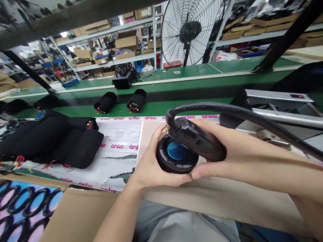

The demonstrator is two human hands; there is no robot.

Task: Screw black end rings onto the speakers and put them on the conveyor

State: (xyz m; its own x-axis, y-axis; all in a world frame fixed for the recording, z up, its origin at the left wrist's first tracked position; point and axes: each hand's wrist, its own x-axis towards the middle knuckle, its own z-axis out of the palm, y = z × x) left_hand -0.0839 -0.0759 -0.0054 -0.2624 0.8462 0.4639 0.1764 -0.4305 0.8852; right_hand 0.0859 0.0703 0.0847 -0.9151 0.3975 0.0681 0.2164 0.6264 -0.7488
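Observation:
My left hand is wrapped round a round black speaker part, whose upturned face has a shiny blue disc in the middle. My right hand grips a black hand tool with a thick black cable that loops up and away to the right. The tool's front end lies over the far edge of the speaker part; its exact point of contact is hidden. My right thumb also reaches the near side of the part.
Black fabric-covered cylinders with red wires lie at left on the paper-covered bench. Two more cylinders stand on the green conveyor. A cardboard box with black rings is at lower left, a metal device at right, a fan behind.

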